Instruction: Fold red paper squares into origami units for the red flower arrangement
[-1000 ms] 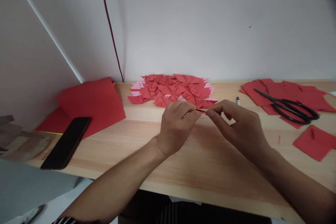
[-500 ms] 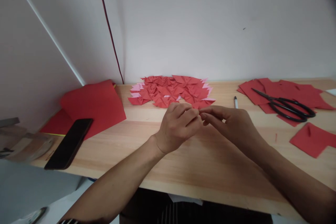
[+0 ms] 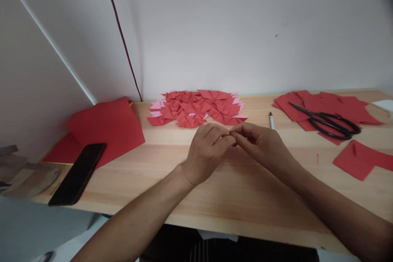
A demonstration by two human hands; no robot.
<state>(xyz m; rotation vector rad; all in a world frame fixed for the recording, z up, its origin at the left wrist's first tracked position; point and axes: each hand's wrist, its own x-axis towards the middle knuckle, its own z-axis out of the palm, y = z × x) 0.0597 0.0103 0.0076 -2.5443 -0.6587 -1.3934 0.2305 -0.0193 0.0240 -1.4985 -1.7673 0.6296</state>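
Head view has my left hand [image 3: 206, 153] and right hand [image 3: 266, 144] fingertip to fingertip, both pinching a mostly hidden bit of red paper [image 3: 230, 132] in front of the folded red pieces [image 3: 196, 108], where an uneven tug from either side could tear or crumple it.

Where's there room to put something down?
The pale wooden table is bare between the left forearm and right forearm, and from the left forearm to the flat black phone. Crowded: folded red and pink papers, back middle; black-handled scissors on red paper pieces, back right.
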